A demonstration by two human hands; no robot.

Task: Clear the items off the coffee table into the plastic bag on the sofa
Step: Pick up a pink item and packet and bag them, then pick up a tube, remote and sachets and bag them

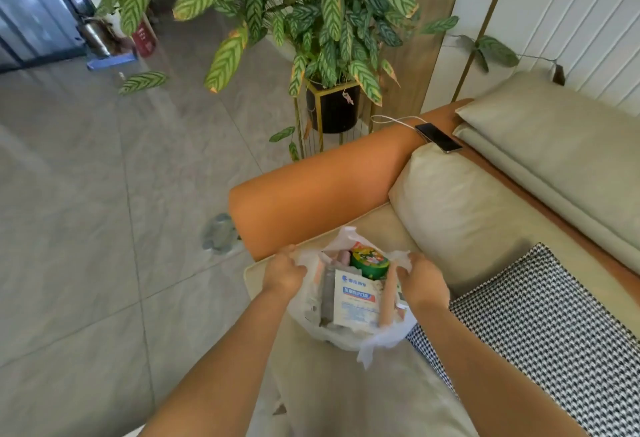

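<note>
The plastic bag (349, 329) sits on the cream sofa (460, 228) seat at lower centre of the frame, just beside the orange armrest (322, 183). The left hand (282, 272) grips the bag's left rim with curled fingers; the right hand (420, 277) grips its right rim, holding the mouth apart. Inside show a white-and-blue packet (356, 301) and a green round tin (369, 261). A houndstooth cushion (540, 318) lies lower right. A phone (438, 137) rests on the armrest, a potted plant (329, 20) stands upper centre, and grey floor tiles (86, 194) fill the left.
</note>
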